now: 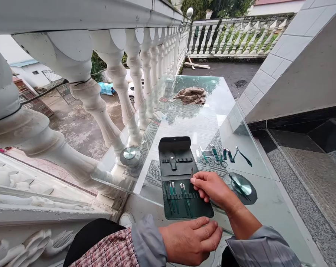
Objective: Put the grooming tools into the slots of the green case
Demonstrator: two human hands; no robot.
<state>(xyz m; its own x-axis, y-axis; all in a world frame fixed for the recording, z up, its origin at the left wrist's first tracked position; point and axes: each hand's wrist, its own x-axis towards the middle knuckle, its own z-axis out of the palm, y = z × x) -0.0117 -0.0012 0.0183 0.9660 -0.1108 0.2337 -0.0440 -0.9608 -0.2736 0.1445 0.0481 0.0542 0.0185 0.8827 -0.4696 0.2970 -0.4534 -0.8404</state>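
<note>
My right hand pinches a slim manicure tool by its body; only its narrow greyish tip shows above the fingers. Under that hand a black manicure case lies unfolded. Several green-handled tools sit in the loops of its lower half, while the upper loops hold nothing. My left hand rests in front of the case's near edge, palm down, fingers stretched out and holding nothing. To the right of the case are small scissors, nail clippers, cuticle nippers and dark tweezers.
The glass table has round metal leg caps, one at the left. A crumpled brown cloth lies at the far end. A white balustrade runs along the left; stone steps rise at the right.
</note>
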